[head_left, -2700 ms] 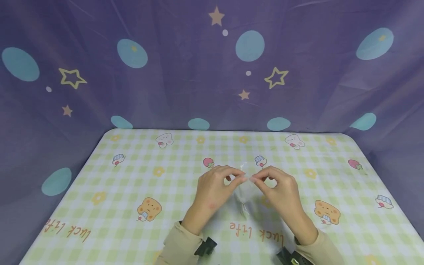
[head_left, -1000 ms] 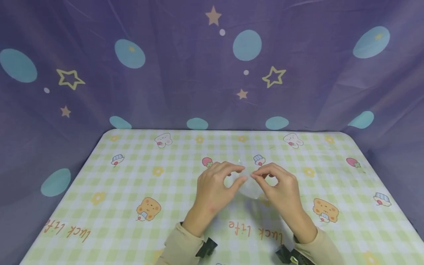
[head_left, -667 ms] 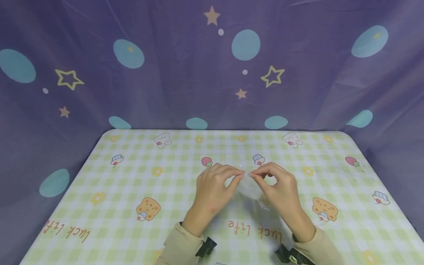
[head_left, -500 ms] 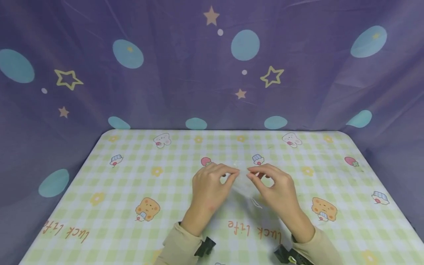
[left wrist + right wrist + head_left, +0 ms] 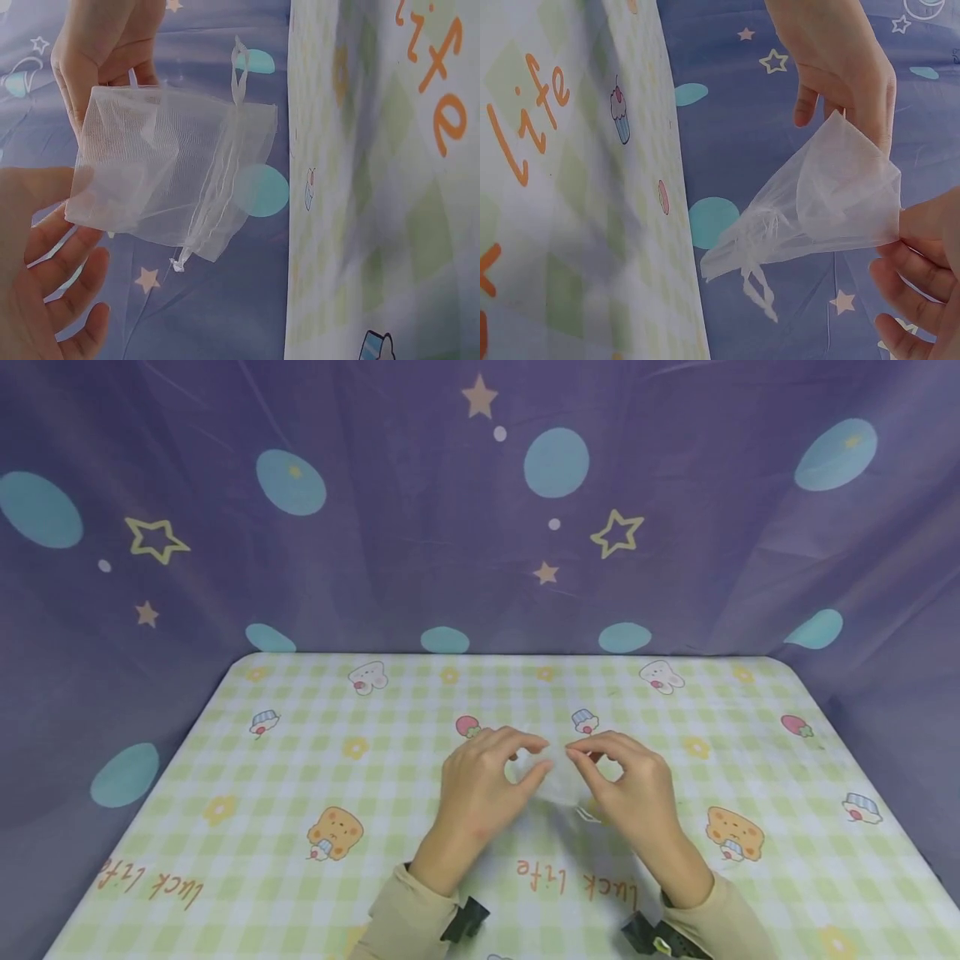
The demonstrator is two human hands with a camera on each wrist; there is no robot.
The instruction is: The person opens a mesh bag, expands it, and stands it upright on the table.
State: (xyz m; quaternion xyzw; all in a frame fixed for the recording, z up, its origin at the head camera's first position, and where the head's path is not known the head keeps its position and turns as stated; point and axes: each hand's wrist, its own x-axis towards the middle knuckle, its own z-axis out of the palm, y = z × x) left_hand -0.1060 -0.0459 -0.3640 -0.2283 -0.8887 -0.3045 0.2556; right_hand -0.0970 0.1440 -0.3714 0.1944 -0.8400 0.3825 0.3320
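A small sheer white drawstring mesh bag [image 5: 157, 161] hangs in the air between the two hands, faint in the head view [image 5: 558, 783]. My right hand [image 5: 637, 785] pinches one corner of the bag's bottom edge between thumb and index finger, plainest in the right wrist view. My left hand [image 5: 483, 785] is at the opposite corner, thumb and index finger parted, the fingertips touching or right beside the mesh. Toward the table hang the gathered mouth and ribbon loops [image 5: 759, 292]. Nothing solid shows inside the bag.
Beneath the hands lies a table with a green-and-white checked cloth [image 5: 420, 860] printed with cartoon figures. A purple curtain [image 5: 420, 560] with stars and blue ovals hangs behind it. Dark wrist mounts [image 5: 467, 920] sit at both cuffs.
My left thumb and index finger, together at the bag half a second ago, have parted. Both hands have shifted slightly right. The bag has swung and turned a little while the right hand holds on.
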